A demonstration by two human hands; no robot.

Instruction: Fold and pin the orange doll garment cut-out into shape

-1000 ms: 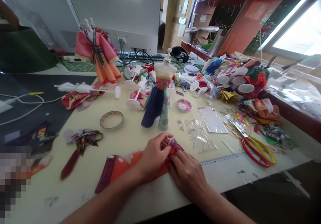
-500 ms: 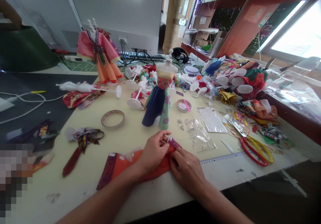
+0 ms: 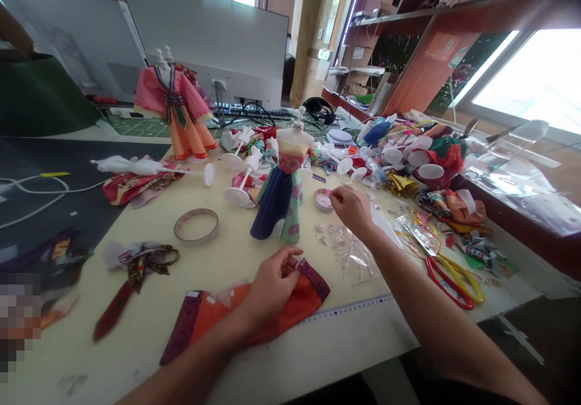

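My left hand (image 3: 278, 281) pinches the upper edge of an orange cloth piece (image 3: 227, 317) with purple patterned bands at its ends. A small white bit shows at those fingertips. The cloth lies flat on the table under my left wrist. Farther forward and to the right, my right hand (image 3: 353, 208) has its fingers closed at the rim of a small round dish (image 3: 321, 204). They cover most of a thin pink stick (image 3: 328, 192) there. Behind my left hand stands a doll form in a blue and green floral skirt (image 3: 272, 208).
A tape roll (image 3: 196, 225) and dark red cloth strips (image 3: 118, 308) lie left. Scissors with red and yellow handles (image 3: 451, 281), a ruler (image 3: 349, 309) and clear packets of small trims (image 3: 351, 253) lie right. Cloth scraps and white stands heap behind; a monitor (image 3: 209, 42) stands farther back.
My right hand has left the orange cloth and moved forward and right to the small dish. My left hand stays on the cloth, whose purple end band now shows fully. The view has shifted slightly.
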